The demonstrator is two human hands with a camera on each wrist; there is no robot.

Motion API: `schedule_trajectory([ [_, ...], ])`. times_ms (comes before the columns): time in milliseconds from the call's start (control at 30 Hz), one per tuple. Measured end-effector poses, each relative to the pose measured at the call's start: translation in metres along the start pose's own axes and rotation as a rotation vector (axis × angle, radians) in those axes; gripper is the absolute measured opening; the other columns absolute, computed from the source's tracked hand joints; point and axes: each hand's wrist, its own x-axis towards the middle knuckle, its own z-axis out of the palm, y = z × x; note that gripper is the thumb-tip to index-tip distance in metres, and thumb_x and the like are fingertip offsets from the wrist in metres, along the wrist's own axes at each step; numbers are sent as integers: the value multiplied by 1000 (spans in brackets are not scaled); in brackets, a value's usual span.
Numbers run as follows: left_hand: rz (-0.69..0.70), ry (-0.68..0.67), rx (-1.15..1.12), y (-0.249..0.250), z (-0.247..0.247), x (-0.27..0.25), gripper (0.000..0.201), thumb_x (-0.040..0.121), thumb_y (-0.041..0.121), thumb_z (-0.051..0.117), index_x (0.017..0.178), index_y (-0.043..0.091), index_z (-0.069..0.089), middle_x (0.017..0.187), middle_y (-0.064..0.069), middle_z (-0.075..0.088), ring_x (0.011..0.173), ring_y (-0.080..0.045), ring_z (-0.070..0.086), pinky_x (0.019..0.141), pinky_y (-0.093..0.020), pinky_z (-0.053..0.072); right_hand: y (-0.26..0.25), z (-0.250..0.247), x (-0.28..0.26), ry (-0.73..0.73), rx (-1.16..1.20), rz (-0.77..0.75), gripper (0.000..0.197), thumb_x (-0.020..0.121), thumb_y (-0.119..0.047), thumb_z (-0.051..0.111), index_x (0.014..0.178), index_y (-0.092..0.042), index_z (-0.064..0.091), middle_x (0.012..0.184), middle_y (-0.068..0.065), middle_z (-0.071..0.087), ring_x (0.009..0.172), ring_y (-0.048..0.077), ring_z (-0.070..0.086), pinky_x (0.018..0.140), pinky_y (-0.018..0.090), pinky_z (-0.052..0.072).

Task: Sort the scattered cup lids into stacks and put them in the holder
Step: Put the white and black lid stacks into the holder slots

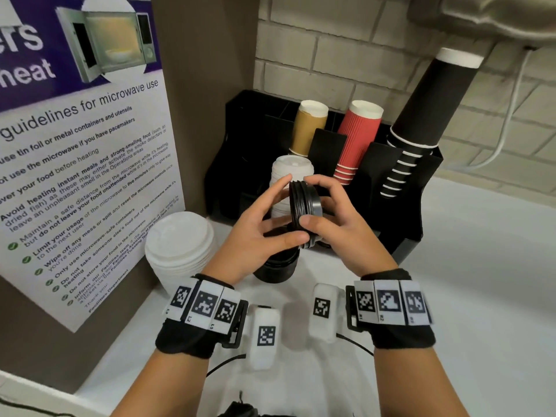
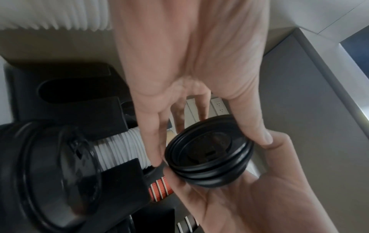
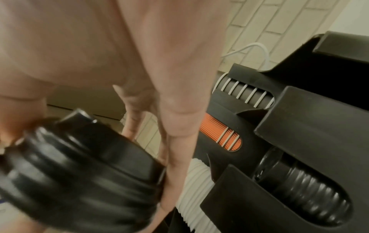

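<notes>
Nearest to us, both hands are closed on a short stack of black lids, held on edge in the air above the tabletop. Our left hand pinches the rims from its side with thumb below and fingers above; our right hand cups the other face, thumb on the lower rim. The left wrist view shows about three lids nested, rims not quite flush.

We judge the risk to be here: the lids are thin, smooth, glossy plastic, round with raised ribbed rims, and they slide on one another. If we loosen either side before the rims seat, the stack could fan out and drop. Pushed askew into a slot, a rim could catch on the wall.

Just below our hands stands a taller stack of black lids on the tabletop, and to the left a stack of white lids, matte and domed. Behind them the black holder, hard and boxy with open-fronted slots, already keeps another stack of white lids in a front slot and, per the right wrist view, a row of black lids in another.

Farther back, ridged red cups, tan cups and tall black cups lean out of their slots.
</notes>
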Motion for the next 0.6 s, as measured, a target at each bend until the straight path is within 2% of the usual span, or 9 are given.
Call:
schedule_trajectory([
  [100,-29,-9,-9,-1,-5,0,81,72,23,80,139,41,39,142,6,48,127,-12,54,106,-35,45,-1,-4,-2,-33,49,27,53,81,-21,71,126,-34,48,111,6,64,96,17,68,74,27,55],
  [233,-30,-3,-10,-2,-4,-2,82,70,22,83,139,38,41,142,1,48,125,-19,56,106,-43,45,-2,-6,-4,-30,34,29,57,72,-29,77,125,-34,54,115,6,63,103,20,66,78,32,56],
  [433,-31,-6,-16,-4,-4,-1,81,70,18,83,137,37,41,141,3,49,125,-18,56,106,-41,46,0,-7,-6,12,-41,-8,60,70,-27,80,125,-34,55,121,-1,60,108,17,63,86,36,56],
  [600,-25,-24,-24,-4,-7,-4,82,69,21,83,138,38,42,140,6,49,122,-14,58,103,-36,48,3,-2,-8,30,-34,-11,60,70,-22,79,124,-29,56,112,-7,62,104,16,65,76,29,56],
])
